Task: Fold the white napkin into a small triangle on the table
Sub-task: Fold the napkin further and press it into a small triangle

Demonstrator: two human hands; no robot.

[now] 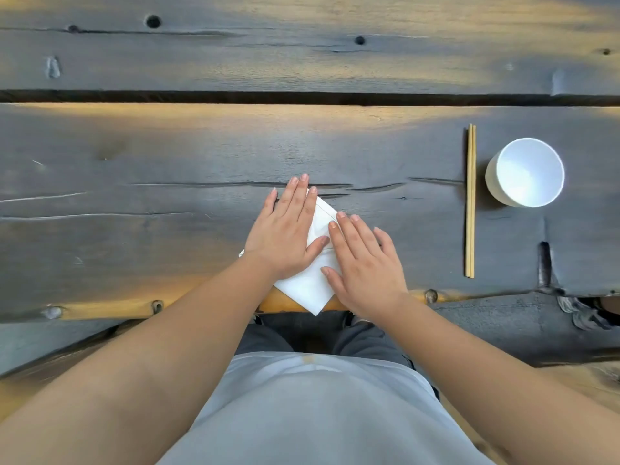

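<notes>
Head view: round white paper cup (525,172) sitting empty; left hand (285,229) and right hand (364,263) pressing flat, fingers spread, on folded white napkin (307,285) overhanging dark wooden table (167,203) edge.

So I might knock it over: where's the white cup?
In the head view the white cup stands at the right, just beyond the chopsticks, away from both hands.

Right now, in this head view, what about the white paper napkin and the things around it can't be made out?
- White paper napkin: its full outline and fold count, covered by the left hand and right hand.
- Its near corner overhangs the dark wooden table; support underneath is unseen.
- White round cup: looks empty; material unclear.
- Object under the table edge at far right: cut off, unidentifiable.
</notes>
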